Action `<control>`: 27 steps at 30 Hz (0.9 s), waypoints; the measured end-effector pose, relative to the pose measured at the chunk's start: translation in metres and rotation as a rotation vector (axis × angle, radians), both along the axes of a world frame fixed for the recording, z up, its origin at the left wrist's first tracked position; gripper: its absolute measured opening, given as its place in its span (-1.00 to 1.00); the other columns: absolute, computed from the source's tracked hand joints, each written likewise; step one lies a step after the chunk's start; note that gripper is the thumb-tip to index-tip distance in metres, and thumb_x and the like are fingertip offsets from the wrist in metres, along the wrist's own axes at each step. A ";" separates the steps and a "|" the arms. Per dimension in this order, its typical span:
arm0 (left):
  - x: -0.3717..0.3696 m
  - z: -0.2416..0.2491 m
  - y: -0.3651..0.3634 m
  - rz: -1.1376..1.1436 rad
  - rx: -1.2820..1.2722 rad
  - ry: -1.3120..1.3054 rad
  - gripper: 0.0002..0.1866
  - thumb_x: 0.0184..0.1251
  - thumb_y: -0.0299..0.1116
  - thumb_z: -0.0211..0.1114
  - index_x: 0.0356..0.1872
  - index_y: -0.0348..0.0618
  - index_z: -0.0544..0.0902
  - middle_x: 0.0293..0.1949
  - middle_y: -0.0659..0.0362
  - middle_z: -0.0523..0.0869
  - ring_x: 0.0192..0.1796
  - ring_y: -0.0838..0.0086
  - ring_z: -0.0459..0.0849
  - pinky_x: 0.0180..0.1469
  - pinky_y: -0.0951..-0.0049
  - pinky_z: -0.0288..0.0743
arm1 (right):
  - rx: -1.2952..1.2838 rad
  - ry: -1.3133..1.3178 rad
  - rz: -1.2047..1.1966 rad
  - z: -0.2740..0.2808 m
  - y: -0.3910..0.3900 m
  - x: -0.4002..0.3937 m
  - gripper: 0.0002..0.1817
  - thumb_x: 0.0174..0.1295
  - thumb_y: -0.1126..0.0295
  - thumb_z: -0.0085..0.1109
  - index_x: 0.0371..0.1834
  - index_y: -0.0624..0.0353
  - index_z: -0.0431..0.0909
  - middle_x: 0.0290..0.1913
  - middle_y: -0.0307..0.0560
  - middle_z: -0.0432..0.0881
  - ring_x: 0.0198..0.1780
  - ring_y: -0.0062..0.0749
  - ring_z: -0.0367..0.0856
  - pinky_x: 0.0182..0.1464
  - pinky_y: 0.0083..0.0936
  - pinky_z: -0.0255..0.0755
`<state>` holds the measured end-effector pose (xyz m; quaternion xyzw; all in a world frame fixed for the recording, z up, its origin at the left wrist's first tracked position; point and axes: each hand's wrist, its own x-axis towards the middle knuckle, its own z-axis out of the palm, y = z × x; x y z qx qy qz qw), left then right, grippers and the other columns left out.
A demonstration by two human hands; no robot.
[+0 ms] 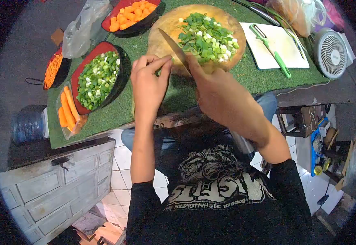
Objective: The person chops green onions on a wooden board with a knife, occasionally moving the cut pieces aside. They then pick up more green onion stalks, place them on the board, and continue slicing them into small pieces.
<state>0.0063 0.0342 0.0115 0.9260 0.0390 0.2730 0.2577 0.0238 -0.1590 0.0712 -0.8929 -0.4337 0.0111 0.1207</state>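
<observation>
A round wooden chopping board (161, 45) lies on the green mat, with chopped green onion (208, 38) heaped on its right part. My right hand (214, 87) grips a knife (173, 45), whose blade points up and left over the board. At the board's lower left edge, my left hand (150, 77) has its fingers closed on green onion stalks (158, 72), mostly hidden beneath the hand. The blade is close to the left fingertips. More chopped green onion (98, 77) fills a red and black bowl (75, 75) to the left.
Carrot chunks (131, 15) fill a bowl at the top. Whole carrots (67, 107) and shredded carrot (53, 70) lie left, near a plastic bag (82, 30). On the right are a white cutting board (263, 57), a green peeler (279, 61) and a small fan (331, 53).
</observation>
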 end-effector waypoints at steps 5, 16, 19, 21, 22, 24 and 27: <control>0.004 -0.004 -0.004 0.024 0.006 -0.144 -0.87 0.20 -0.36 0.46 -0.27 -0.14 0.83 -0.30 0.08 0.68 -0.15 0.19 0.62 -0.04 0.24 0.50 | 0.281 0.003 0.020 -0.012 -0.007 0.005 -0.24 0.17 0.57 0.11 0.47 0.51 0.09 -0.43 0.35 0.61 -0.38 0.31 0.63 -0.28 0.02 0.51; -0.002 -0.001 -0.002 0.048 0.010 -0.078 -0.86 0.19 -0.36 0.49 -0.27 -0.15 0.82 -0.26 0.09 0.74 -0.15 0.21 0.70 -0.03 0.31 0.56 | 0.033 0.159 -0.060 0.004 -0.002 -0.017 -0.21 0.16 0.53 0.13 0.48 0.54 0.07 -0.44 0.26 0.65 -0.46 0.12 0.66 -0.40 -0.10 0.55; 0.000 -0.001 0.001 0.036 0.023 -0.080 -0.86 0.20 -0.35 0.49 -0.27 -0.15 0.82 -0.25 0.09 0.74 -0.15 0.19 0.69 -0.03 0.30 0.56 | 0.172 -0.047 0.020 -0.011 0.016 -0.009 -0.24 0.17 0.51 0.13 0.45 0.58 0.12 -0.39 0.24 0.69 -0.49 0.02 0.67 -0.44 -0.17 0.56; -0.004 -0.003 -0.003 0.029 0.032 -0.085 -0.87 0.20 -0.34 0.48 -0.27 -0.14 0.82 -0.25 0.09 0.74 -0.14 0.18 0.69 -0.03 0.29 0.56 | 0.059 -0.188 0.011 -0.007 0.026 0.000 -0.27 0.18 0.49 0.12 0.42 0.61 0.17 -0.36 0.16 0.69 -0.51 -0.09 0.66 -0.42 -0.21 0.57; -0.003 -0.003 -0.003 0.041 0.037 -0.080 -0.87 0.21 -0.33 0.48 -0.27 -0.13 0.82 -0.25 0.09 0.74 -0.14 0.17 0.69 -0.02 0.28 0.55 | 0.059 -0.193 0.012 -0.003 0.022 -0.001 -0.27 0.18 0.49 0.12 0.42 0.61 0.17 -0.36 0.16 0.69 -0.51 -0.09 0.66 -0.42 -0.21 0.57; -0.002 -0.002 -0.003 0.064 0.038 -0.070 -0.87 0.24 -0.30 0.45 -0.27 -0.10 0.82 -0.25 0.07 0.73 -0.11 0.16 0.68 0.01 0.26 0.54 | 0.051 -0.118 0.003 0.005 0.000 -0.015 -0.25 0.16 0.48 0.14 0.45 0.54 0.16 -0.43 0.15 0.65 -0.52 -0.05 0.63 -0.41 -0.19 0.55; -0.001 0.001 -0.004 0.072 0.084 -0.081 -0.85 0.27 -0.29 0.43 -0.26 -0.11 0.82 -0.24 0.06 0.73 -0.11 0.15 0.68 0.01 0.26 0.53 | 0.035 -0.009 0.008 0.014 -0.030 -0.028 -0.21 0.15 0.48 0.18 0.50 0.43 0.15 -0.53 0.13 0.58 -0.54 0.02 0.59 -0.40 -0.16 0.52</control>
